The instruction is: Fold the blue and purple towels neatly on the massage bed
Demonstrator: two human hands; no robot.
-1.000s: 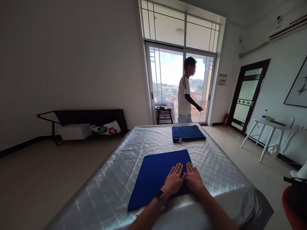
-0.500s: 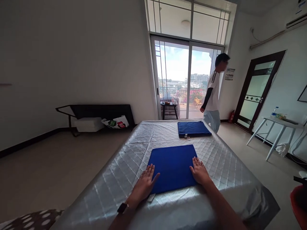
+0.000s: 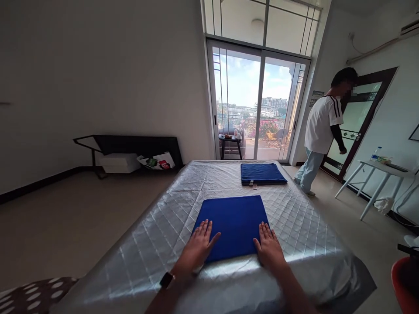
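A flat blue rectangular cloth piece (image 3: 235, 218), cushion-cover-like, lies on the silver quilted mattress (image 3: 157, 253). On its left edge rests my left hand (image 3: 199, 244), palm down with the fingers stretched out and the thumb apart. My right hand (image 3: 269, 247) lies flat at its near right corner, fingers extended. Neither hand grips anything. Farther back on the mattress sits a stack of similar blue pieces (image 3: 263, 173) with a small white tag at its front edge. A dark watch (image 3: 167, 280) is on my left wrist.
A person in a white shirt (image 3: 322, 124) stands beyond the mattress at the right, near the dark-framed door (image 3: 366, 117). A white stool (image 3: 386, 168) holds a bottle. Behind the bed are a sliding glass door (image 3: 238, 104) and a black bench (image 3: 137, 146).
Both hands have slid slightly over the blue cloth; the right has come nearer to me, down its right edge. The person has walked right, toward the door.
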